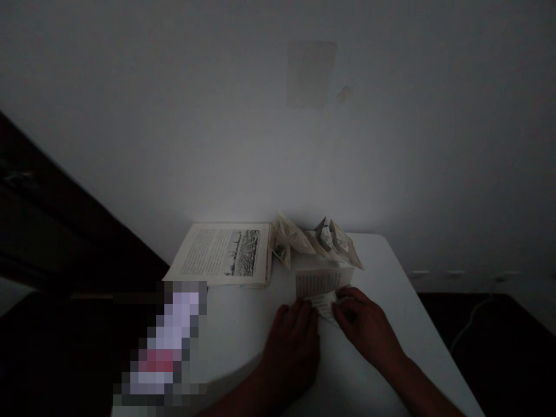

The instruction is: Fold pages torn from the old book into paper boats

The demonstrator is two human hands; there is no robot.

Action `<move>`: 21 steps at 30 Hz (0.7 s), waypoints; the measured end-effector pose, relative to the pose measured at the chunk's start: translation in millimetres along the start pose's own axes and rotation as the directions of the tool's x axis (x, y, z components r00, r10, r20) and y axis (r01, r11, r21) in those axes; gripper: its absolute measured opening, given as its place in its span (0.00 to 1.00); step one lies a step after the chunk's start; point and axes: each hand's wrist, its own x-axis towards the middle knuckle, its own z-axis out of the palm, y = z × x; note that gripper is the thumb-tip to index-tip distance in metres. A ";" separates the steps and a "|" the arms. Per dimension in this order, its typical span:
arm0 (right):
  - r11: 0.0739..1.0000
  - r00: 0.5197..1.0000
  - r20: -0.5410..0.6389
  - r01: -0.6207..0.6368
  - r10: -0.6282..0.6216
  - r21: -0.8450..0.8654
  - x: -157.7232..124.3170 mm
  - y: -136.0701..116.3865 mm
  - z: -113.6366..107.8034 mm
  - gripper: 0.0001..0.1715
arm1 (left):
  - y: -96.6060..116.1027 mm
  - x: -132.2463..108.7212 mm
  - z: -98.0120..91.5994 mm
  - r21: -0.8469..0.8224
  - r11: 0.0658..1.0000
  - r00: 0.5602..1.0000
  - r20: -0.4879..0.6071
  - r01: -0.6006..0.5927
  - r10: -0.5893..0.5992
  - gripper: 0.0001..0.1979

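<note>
A printed sheet of paper point(320, 281), partly folded, lies on the white table in front of me. My left hand point(295, 341) holds its near left edge against the tabletop, fingers bent and fingertips on the paper; the thumb is hidden. At the near right side, my right hand point(362, 321) pinches a folded flap point(325, 307) between thumb and fingers. Just beyond the sheet stand several folded paper boats point(295, 234), made from similar printed pages. Left of them sits an open book or stack of pages point(208, 249) with text and a dark landscape picture.
The white table point(234, 324) stands against a pale wall point(217, 116). A pixelated, blurred-out object point(167, 341) covers the table's left edge. Dark furniture point(43, 202) is at the left, and a thin cable point(471, 318) hangs at the right. The room is dim.
</note>
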 end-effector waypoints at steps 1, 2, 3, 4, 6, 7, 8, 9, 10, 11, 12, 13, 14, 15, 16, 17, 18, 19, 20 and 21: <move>1.000 1.000 0.006 -0.004 0.004 0.002 0.0 0.3 0.3 0.16 | 0.3 0.2 -0.7 0.000 1.000 1.000 0.001 -0.001 0.001 0.22; 1.000 1.000 0.008 -0.008 0.008 0.005 -0.1 0.7 0.6 0.16 | 0.5 0.4 -1.1 -0.001 1.000 1.000 0.002 -0.001 0.001 0.22; 1.000 1.000 0.011 -0.012 0.012 0.009 -0.2 1.0 1.0 0.17 | 0.6 0.6 -1.2 -0.001 1.000 1.000 0.002 -0.001 0.001 0.22; 1.000 1.000 0.012 -0.017 0.017 0.015 -0.3 1.4 1.4 0.17 | 0.7 0.9 -1.0 -0.002 1.000 1.000 0.002 0.001 -0.001 0.22; 0.999 1.000 0.012 -0.024 0.024 0.028 -0.4 1.7 1.8 0.17 | 0.5 1.3 -0.5 -0.003 1.000 1.000 0.010 0.005 -0.005 0.22; 0.999 1.000 0.012 -0.027 0.027 0.034 -0.3 1.8 1.8 0.17 | 0.4 1.5 -0.3 -0.004 1.000 1.000 0.014 0.007 -0.007 0.22; 0.999 1.000 0.011 -0.029 0.029 0.038 -0.2 1.7 1.7 0.17 | 0.2 1.6 -0.2 -0.005 1.000 1.000 0.017 0.009 -0.009 0.22; 0.999 0.999 0.010 -0.031 0.031 0.042 -0.1 1.6 1.5 0.17 | 0.0 1.8 -0.4 -0.006 1.000 1.000 0.022 0.010 -0.010 0.21; 0.998 0.999 0.007 -0.034 0.034 0.045 0.1 1.5 1.3 0.17 | -0.1 1.8 -0.6 -0.008 1.000 1.000 0.027 0.011 -0.010 0.22; 0.998 0.999 0.005 -0.036 0.036 0.049 0.3 1.5 1.1 0.17 | -0.2 1.9 -1.0 -0.008 1.000 1.000 0.025 0.012 -0.012 0.22; 0.998 0.999 0.002 -0.037 0.037 0.052 0.5 1.5 1.0 0.17 | -0.2 1.8 -1.3 -0.008 1.000 1.000 0.022 0.014 -0.014 0.22; 0.998 0.999 -0.001 -0.037 0.037 0.054 0.7 1.6 1.0 0.17 | -0.2 1.8 -1.6 -0.008 1.000 1.000 0.021 0.016 -0.016 0.22; 0.998 0.999 -0.002 -0.035 0.035 0.056 0.9 1.9 1.1 0.17 | -0.1 1.7 -1.8 -0.008 1.000 1.000 0.018 0.013 -0.013 0.22; 0.998 0.999 -0.003 -0.033 0.034 0.057 1.1 2.2 1.2 0.17 | -0.1 1.6 -1.8 -0.008 1.000 1.000 0.015 0.009 -0.009 0.22; 0.998 0.999 -0.004 -0.033 0.033 0.057 1.2 2.6 1.4 0.18 | -0.2 1.6 -1.7 -0.009 1.000 1.000 0.015 0.006 -0.006 0.22; 0.998 0.999 -0.006 -0.033 0.034 0.057 1.2 2.9 1.5 0.18 | -0.2 1.5 -1.4 -0.009 1.000 1.000 0.015 0.003 -0.003 0.22; 0.998 0.999 -0.006 -0.035 0.035 0.055 1.3 3.2 1.7 0.18 | -0.3 1.4 -1.1 -0.009 1.000 1.000 0.013 0.003 -0.002 0.22; 0.998 0.999 -0.006 -0.039 0.039 0.052 1.3 3.2 1.8 0.17 | -0.4 1.3 -0.8 -0.008 1.000 1.000 0.009 0.004 -0.004 0.21; 0.998 0.999 -0.009 -0.043 0.043 0.049 1.4 3.2 1.8 0.17 | -0.5 1.2 -0.5 -0.007 1.000 1.000 0.005 0.007 -0.007 0.21; 0.998 0.999 -0.011 -0.047 0.047 0.047 1.6 2.9 1.8 0.17 | -0.5 1.1 -0.3 -0.006 1.000 1.000 0.001 0.009 -0.009 0.21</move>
